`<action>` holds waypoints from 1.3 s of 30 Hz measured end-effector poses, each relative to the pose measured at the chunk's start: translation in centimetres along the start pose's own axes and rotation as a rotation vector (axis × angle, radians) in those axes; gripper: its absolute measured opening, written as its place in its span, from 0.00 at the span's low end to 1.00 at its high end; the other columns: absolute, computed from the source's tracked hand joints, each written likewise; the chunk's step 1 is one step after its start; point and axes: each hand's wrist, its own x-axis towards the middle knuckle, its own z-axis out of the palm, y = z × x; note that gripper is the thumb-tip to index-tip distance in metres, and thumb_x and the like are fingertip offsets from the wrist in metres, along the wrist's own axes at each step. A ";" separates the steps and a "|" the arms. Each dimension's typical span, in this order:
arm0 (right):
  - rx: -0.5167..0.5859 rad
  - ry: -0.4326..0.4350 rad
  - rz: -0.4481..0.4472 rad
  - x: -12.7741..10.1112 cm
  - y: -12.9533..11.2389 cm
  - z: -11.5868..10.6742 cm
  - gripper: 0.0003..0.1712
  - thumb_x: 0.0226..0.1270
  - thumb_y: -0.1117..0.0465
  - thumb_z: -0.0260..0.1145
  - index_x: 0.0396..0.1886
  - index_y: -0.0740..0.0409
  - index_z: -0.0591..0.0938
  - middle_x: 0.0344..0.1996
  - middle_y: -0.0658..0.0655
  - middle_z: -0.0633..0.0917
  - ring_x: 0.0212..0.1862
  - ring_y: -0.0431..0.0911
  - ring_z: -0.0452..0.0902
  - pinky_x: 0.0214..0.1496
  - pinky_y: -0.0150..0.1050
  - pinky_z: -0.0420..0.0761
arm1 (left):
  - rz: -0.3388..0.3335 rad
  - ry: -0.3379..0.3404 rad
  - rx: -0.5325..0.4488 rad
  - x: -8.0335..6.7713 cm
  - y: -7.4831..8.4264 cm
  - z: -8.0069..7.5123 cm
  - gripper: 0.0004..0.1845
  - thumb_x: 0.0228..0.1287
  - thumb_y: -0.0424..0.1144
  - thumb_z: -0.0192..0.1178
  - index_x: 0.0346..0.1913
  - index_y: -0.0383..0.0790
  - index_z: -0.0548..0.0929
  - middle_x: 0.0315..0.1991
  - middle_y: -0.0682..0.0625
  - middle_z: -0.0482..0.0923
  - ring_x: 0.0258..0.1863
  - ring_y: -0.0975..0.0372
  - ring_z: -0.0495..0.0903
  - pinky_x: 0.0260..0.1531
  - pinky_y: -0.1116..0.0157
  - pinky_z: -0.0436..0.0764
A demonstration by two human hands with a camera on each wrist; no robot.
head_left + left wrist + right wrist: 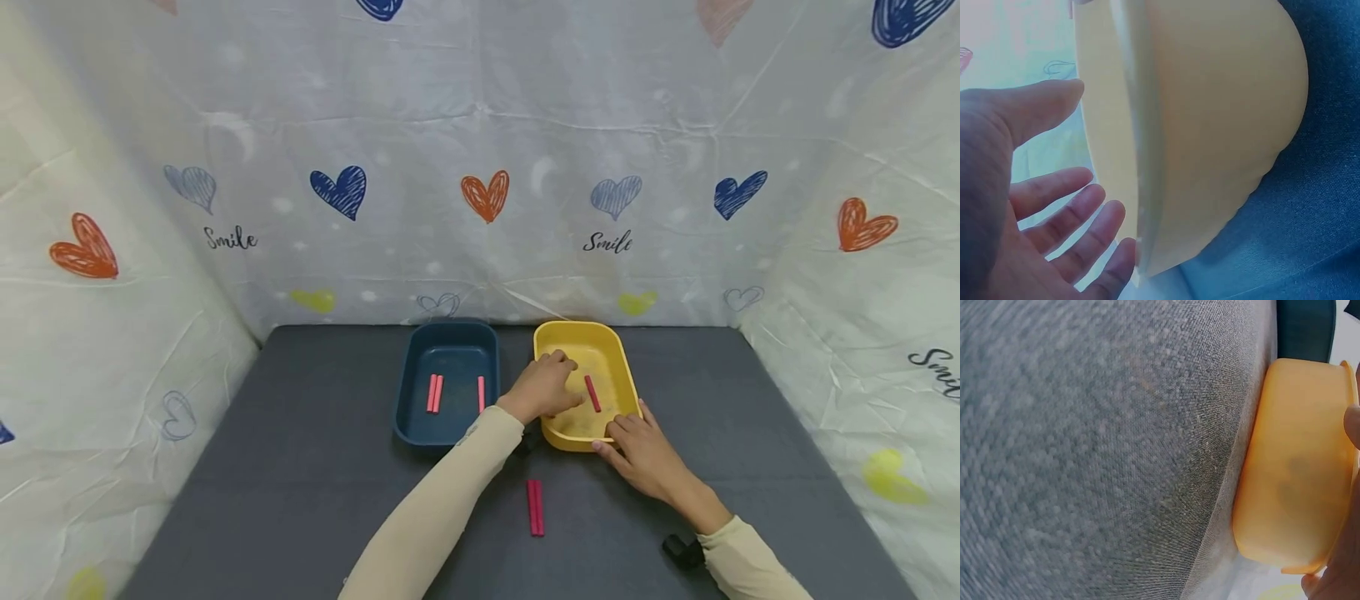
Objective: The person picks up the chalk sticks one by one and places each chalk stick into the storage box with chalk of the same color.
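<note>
My left hand (543,387) reaches over the left side of the yellow tray (570,444), its fingers loosely spread. Beside those fingers, a single red stick (592,393) lies on the tray floor. Nothing shows between the thumb and fingers of the left hand (1079,231) in the left wrist view, where the tray wall (1222,119) stands next to the fingertips. At the tray's near right corner, my right hand (645,454) grips the rim, thumb along the near wall and fingers over the edge. The right wrist view catches only part of this hand (1341,556).
A dark blue tray (405,429) stands left of the yellow one, with two pink sticks (435,393) together and another pink stick (482,393) apart. Two dark red sticks (536,508) lie side by side on the grey tablecloth (300,500). Printed curtains (480,250) enclose the table.
</note>
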 end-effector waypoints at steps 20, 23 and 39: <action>0.011 -0.029 0.017 0.0 -0.4 -0.4 0.13 0.70 0.48 0.63 0.28 0.48 0.75 0.27 0.47 0.76 0.37 0.47 0.77 0.73 0.65 0.56 | 0.132 0.200 -0.032 -6.2 -0.2 -2.3 0.30 0.65 0.56 0.62 0.65 0.45 0.76 0.62 0.51 0.73 0.58 0.58 0.70 0.63 0.58 0.73; 0.013 -0.029 0.020 0.0 -0.4 -0.4 0.13 0.70 0.48 0.63 0.28 0.48 0.75 0.27 0.47 0.76 0.38 0.46 0.77 0.73 0.65 0.56 | 0.136 0.233 -0.035 -7.2 -0.6 -2.5 0.29 0.64 0.55 0.63 0.64 0.45 0.76 0.62 0.51 0.73 0.60 0.58 0.69 0.64 0.57 0.73; 0.036 -0.034 0.023 0.1 -0.4 -0.5 0.13 0.70 0.48 0.63 0.29 0.47 0.74 0.27 0.47 0.75 0.38 0.48 0.75 0.74 0.64 0.54 | 0.103 0.350 -0.170 -11.6 -2.9 -2.1 0.21 0.64 0.50 0.64 0.56 0.46 0.81 0.57 0.52 0.75 0.57 0.59 0.72 0.61 0.57 0.76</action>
